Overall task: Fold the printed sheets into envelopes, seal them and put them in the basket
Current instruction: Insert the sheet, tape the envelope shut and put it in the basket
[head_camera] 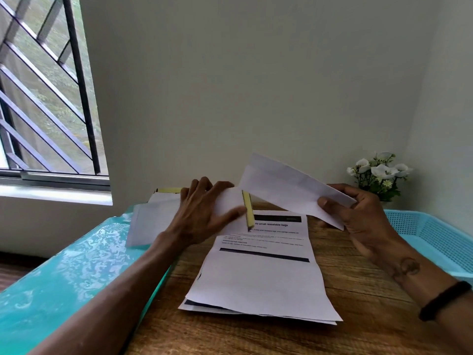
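Observation:
My right hand (353, 216) grips a folded white sheet (286, 185) and holds it tilted in the air above the table. My left hand (204, 211) holds a white envelope (230, 203) with a yellow adhesive strip (247, 210), thumb under its edge and fingers on top. More envelopes (151, 221) lie stacked behind and left of that hand, one showing a yellow strip (169, 190). A pile of printed sheets (261, 275) lies flat on the wooden table (358, 316) in front of me. The blue mesh basket (430, 239) stands at the right edge.
A glossy turquoise surface (71, 272) adjoins the wooden table on the left. A small pot of white flowers (378, 175) stands in the back right corner by the wall. A barred window (43, 85) is at the left.

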The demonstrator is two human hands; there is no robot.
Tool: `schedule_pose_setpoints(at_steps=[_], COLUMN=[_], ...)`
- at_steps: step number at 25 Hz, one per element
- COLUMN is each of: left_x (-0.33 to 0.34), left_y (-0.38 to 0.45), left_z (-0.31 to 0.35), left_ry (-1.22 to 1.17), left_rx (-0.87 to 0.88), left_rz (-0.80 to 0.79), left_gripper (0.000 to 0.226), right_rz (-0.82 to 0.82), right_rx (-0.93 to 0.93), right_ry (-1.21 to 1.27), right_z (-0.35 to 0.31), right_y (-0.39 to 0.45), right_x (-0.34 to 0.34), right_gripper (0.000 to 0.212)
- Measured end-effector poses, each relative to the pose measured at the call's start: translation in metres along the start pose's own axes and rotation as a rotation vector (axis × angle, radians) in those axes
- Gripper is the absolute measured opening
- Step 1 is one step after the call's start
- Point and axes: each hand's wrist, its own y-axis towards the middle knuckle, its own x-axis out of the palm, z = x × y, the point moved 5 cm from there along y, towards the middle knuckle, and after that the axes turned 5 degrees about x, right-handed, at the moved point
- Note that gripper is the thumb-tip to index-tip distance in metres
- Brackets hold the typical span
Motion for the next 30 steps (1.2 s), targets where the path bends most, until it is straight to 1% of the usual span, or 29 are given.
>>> schedule_pose_setpoints(at_steps=[1, 3, 6, 9, 12, 14, 17, 20, 22, 24, 30], left_x=[-0.003, -0.009, -0.010, -0.006, -0.003, -0.004, -0.006, -0.006, -0.006, -0.007, -0.010], left_y=[0.002, 0.004, 0.005, 0.007, 0.008, 0.007, 0.006, 0.006, 0.006, 0.005, 0.005], left_z=[0.002, 0.001, -0.006, -0.015, -0.020, -0.021, -0.021, -0.020, -0.023, -0.026, -0.028], left_ry=[-0.020, -0.079, -0.112, -0.158, -0.234, -0.260, -0.295, -0.328, -0.358, -0.403, -0.421], left_rx=[-0.022, -0.083, -0.125, -0.177, -0.243, -0.260, -0.290, -0.328, -0.354, -0.380, -0.389], left_rz=[0.036, 0.107, 0.154, 0.141, 0.115, 0.108, 0.079, 0.062, 0.064, 0.081, 0.122], left_gripper=[0.061, 0.051, 0.057, 0.064, 0.069, 0.068, 0.061, 0.059, 0.059, 0.061, 0.061], right_rz=[0.017, 0.030, -0.003, -0.028, -0.077, -0.114, -0.093, -0.056, -0.043, -0.014, 0.035], right_rx=[-0.020, -0.054, -0.172, -0.317, -0.379, -0.385, -0.401, -0.543, -0.630, -0.669, -0.678], right_ry=[-0.069, -0.180, -0.234, -0.258, -0.335, -0.374, -0.430, -0.582, -0.644, -0.666, -0.705], right_z=[0.000, -0.004, -0.017, -0.030, -0.032, -0.030, -0.030, -0.032, -0.033, -0.035, -0.034], right_y=[-0.001, -0.002, -0.007, -0.010, -0.011, -0.011, -0.012, -0.020, -0.026, -0.028, -0.032], right_x=[-0.001, 0.000, 0.006, 0.012, 0.018, 0.020, 0.017, 0.020, 0.024, 0.025, 0.026], right_gripper=[0.020, 0.020, 0.027, 0.033, 0.036, 0.040, 0.050, 0.055, 0.050, 0.045, 0.040])
